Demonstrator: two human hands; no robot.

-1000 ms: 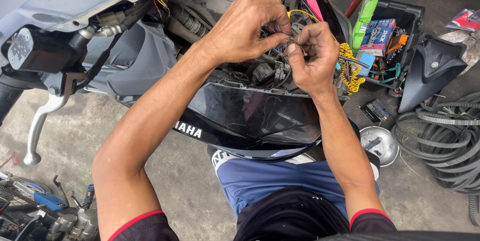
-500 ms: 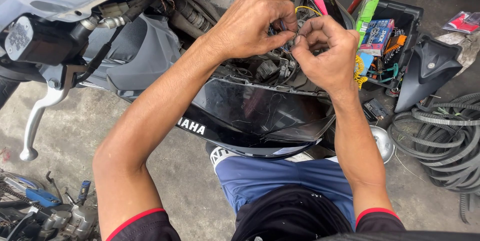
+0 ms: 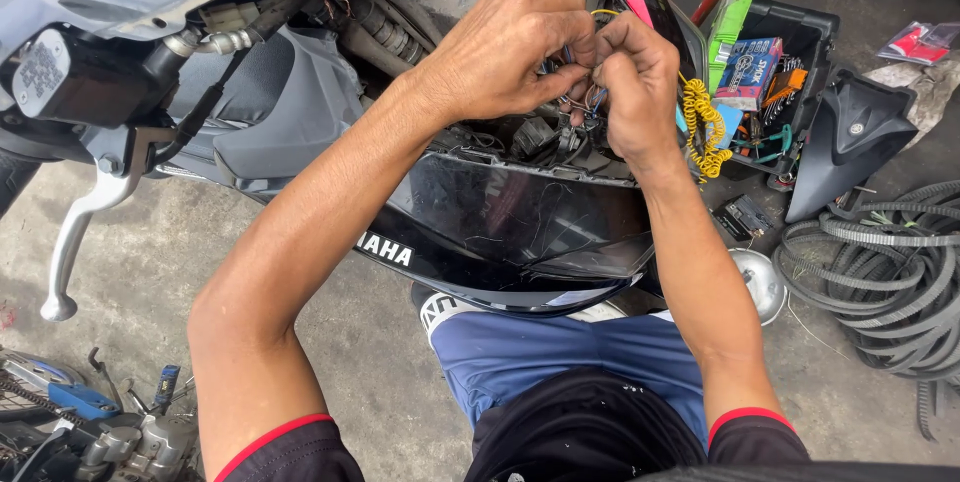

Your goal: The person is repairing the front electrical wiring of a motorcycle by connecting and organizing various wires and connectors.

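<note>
Left hand point(image 3: 510, 52) and right hand point(image 3: 635, 92) both pinched shut on thin wires point(image 3: 580, 97); tight among scooter point(image 3: 520, 222) panel edges, little room.

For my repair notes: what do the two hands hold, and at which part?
Both the left hand and right hand pinch thin wires with their fingertips, near the wires' ends, above the scooter's black panel.
</note>
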